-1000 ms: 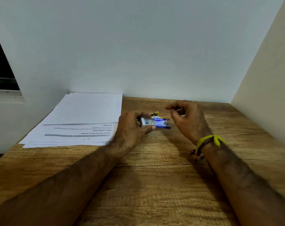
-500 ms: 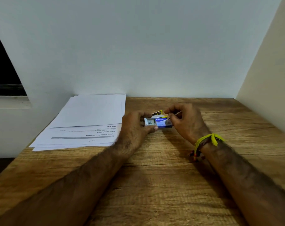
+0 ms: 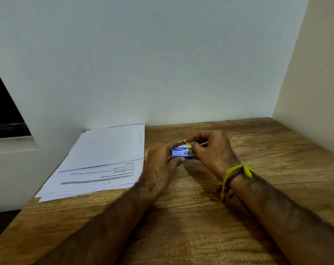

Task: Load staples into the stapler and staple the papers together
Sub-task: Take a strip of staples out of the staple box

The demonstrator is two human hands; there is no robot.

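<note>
My left hand (image 3: 160, 159) grasping the small blue staple box (image 3: 182, 153), my right hand (image 3: 212, 150) pinching its top end, papers (image 3: 105, 157) stacked left on the wooden counter (image 3: 200, 217)

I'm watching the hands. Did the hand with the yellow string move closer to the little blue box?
Yes. The right hand moved left, toward the papers, and now touches the blue box held by the left hand.

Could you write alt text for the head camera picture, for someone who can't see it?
Two bare hands meet over a wooden desk: the left hand grips a small blue-and-white staple box, and the right hand pinches at its top, by a small yellow part. A loose stack of papers lies to the left, against a pale wall.
</note>
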